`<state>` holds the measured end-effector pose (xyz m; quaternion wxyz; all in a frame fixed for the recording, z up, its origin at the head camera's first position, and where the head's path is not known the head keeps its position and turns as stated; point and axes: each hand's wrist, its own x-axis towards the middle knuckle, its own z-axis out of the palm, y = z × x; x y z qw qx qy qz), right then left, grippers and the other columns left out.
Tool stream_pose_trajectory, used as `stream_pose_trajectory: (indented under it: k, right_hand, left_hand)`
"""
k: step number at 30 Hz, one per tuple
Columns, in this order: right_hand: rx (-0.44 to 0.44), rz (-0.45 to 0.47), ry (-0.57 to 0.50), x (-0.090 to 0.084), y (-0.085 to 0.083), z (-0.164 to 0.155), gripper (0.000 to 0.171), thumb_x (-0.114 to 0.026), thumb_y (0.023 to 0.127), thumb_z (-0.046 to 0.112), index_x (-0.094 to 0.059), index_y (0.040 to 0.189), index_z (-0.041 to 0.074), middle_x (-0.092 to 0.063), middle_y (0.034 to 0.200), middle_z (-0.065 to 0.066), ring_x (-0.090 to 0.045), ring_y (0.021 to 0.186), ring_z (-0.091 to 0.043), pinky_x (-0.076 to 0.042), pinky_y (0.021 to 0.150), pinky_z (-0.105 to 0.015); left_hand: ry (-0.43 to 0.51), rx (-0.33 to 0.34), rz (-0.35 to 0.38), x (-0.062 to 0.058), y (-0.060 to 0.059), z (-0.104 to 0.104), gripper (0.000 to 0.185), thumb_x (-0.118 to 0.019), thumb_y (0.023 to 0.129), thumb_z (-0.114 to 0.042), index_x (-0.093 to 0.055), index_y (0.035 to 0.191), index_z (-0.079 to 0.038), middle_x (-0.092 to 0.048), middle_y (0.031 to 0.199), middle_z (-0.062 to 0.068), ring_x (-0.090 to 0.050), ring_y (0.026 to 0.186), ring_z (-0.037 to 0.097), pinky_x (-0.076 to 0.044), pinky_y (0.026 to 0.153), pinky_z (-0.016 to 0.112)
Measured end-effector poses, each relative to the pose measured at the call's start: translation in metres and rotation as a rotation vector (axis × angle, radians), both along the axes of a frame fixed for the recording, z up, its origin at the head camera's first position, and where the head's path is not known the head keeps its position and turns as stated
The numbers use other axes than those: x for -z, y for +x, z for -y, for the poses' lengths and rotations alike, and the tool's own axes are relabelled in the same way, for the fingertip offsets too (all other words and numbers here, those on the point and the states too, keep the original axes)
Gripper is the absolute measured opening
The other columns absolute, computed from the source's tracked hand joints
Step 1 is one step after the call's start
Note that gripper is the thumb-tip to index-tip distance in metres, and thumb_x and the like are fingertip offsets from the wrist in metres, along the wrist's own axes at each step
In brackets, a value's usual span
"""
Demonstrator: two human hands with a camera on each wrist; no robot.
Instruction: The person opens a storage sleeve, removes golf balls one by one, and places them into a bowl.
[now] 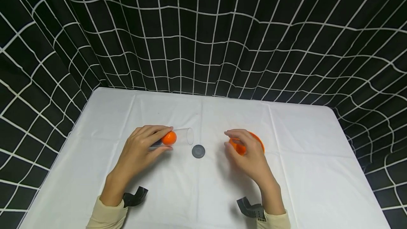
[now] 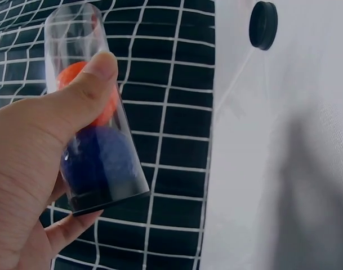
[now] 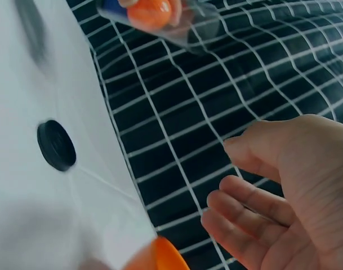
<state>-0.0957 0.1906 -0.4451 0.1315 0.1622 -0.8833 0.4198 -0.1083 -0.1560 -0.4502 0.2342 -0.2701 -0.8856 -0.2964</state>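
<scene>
Two balls, orange (image 1: 169, 138) and blue (image 2: 98, 160), already sit in the clear tube (image 1: 178, 136) gripped by the left hand (image 1: 140, 149); right hand (image 1: 246, 153), fingers loose, reaches into the orange bowl (image 1: 258, 140); black cap (image 1: 198, 151) lies mid-frame, unfitted.

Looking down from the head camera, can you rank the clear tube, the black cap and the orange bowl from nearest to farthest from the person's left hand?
1. Clear tube: gripped in the left hand itself, lying sideways with an orange ball inside.
2. Black cap: on the white tablecloth, just right of the tube's open mouth.
3. Orange bowl: farthest, across the table under the right hand.
</scene>
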Motion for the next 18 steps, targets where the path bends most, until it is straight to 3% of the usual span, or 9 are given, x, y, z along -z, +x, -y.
stream_pose_trajectory:
  k: [6, 13, 18]
  right_hand:
    - [-0.073, 0.048, -0.115, 0.001, 0.001, 0.015, 0.029, -0.077, 0.094, 0.003, -0.074, 0.122, 0.008, -0.073, 0.123, -0.006, -0.076, 0.109, -0.022, -0.063, 0.098, -0.034]
    - [-0.112, 0.063, -0.235, 0.004, 0.001, 0.026, 0.028, -0.076, 0.095, 0.002, -0.074, 0.123, 0.005, -0.072, 0.122, -0.013, -0.076, 0.107, -0.022, -0.063, 0.092, -0.022]
    - [-0.148, 0.129, -0.318, 0.006, 0.002, 0.034, 0.030, -0.077, 0.095, 0.003, -0.073, 0.125, 0.007, -0.071, 0.125, -0.013, -0.074, 0.113, -0.018, -0.063, 0.093, -0.024]
  left_hand:
    - [-0.018, -0.001, 0.008, -0.002, 0.000, -0.001, 0.058, -0.093, 0.080, -0.034, -0.075, 0.133, -0.018, -0.076, 0.126, 0.003, -0.071, 0.115, 0.026, -0.055, 0.100, 0.047]
    - [-0.039, 0.006, -0.010, -0.002, -0.001, -0.002, 0.053, -0.091, 0.082, -0.031, -0.075, 0.132, -0.019, -0.076, 0.122, 0.004, -0.069, 0.115, 0.025, -0.052, 0.103, 0.046]
    - [-0.072, 0.008, -0.029, -0.002, 0.000, -0.004, 0.051, -0.091, 0.083, -0.027, -0.075, 0.131, -0.020, -0.075, 0.122, 0.004, -0.068, 0.116, 0.026, -0.048, 0.106, 0.046]
